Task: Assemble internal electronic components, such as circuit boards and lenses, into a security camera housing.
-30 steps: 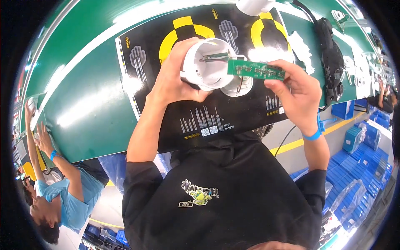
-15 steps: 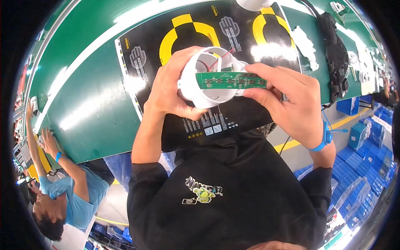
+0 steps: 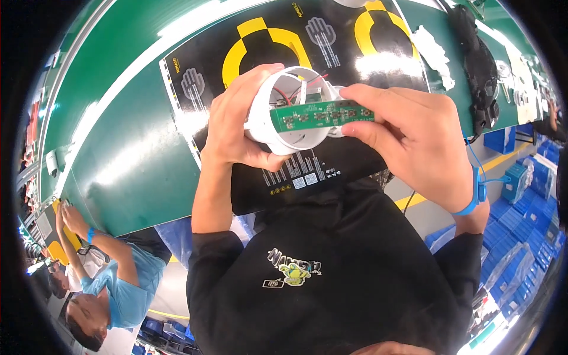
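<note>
My left hand (image 3: pixel 236 121) is wrapped round a white cylindrical housing (image 3: pixel 258 118), its open end tilted toward me. Between thumb and fingers, my right hand (image 3: pixel 408 124) pinches the right end of a narrow green circuit board (image 3: pixel 316 116) with a row of small components. The board's left part lies across the housing's opening, overlapping the rim. Red and dark wires (image 3: pixel 283 94) show inside the housing behind the board. A smaller round white part joins the housing on its right, partly covered by the board and my right fingers. A blue wrist strap (image 3: pixel 473 198) circles my right wrist.
Below my hands a black printed mat (image 3: pixel 349 158) with yellow ring shapes covers part of the green table (image 3: pixel 127 160). Crumpled white material (image 3: pixel 432 53) and a black bundle (image 3: pixel 479 77) lie to the right. A co-worker in a blue shirt (image 3: pixel 133 278) is at the left; blue bins (image 3: pixel 515 236) stand at the right.
The circuit board and my right hand have shifted slightly left relative to the view, and the board tilts up a little at its right end. The co-worker's hands have drawn together.
</note>
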Demonstrator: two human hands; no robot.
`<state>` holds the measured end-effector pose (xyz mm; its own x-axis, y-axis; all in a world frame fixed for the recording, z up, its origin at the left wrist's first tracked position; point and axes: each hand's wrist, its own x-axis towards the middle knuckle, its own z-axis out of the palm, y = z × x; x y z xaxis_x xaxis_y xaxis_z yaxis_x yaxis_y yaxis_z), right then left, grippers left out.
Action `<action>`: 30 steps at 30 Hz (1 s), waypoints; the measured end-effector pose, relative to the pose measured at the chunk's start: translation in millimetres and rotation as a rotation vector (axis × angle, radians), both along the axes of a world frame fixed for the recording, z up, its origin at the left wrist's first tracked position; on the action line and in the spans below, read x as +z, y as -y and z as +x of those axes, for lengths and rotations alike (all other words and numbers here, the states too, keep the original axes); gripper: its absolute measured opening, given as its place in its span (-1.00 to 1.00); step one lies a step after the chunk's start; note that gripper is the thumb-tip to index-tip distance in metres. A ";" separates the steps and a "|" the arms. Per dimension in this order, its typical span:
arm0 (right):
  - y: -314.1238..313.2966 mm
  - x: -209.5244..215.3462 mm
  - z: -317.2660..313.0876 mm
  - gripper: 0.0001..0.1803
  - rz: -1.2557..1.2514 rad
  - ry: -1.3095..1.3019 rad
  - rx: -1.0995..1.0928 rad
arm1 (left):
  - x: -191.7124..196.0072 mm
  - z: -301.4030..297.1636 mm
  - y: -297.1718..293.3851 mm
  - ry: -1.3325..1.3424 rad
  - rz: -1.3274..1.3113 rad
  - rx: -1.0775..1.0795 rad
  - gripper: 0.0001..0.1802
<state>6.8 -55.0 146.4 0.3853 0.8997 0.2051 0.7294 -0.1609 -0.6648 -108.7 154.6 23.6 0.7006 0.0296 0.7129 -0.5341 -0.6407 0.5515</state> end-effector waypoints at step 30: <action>-0.4 -40.5 32.2 -0.46 -0.113 -0.891 0.252 | -1.7 2.5 21.8 0.027 0.076 0.043 -0.28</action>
<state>39.0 -54.6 106.0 0.1495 0.9747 -0.1662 -0.0205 -0.1650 -0.9861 -106.1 132.8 21.9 0.6800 0.0048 0.7332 -0.5192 -0.7029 0.4862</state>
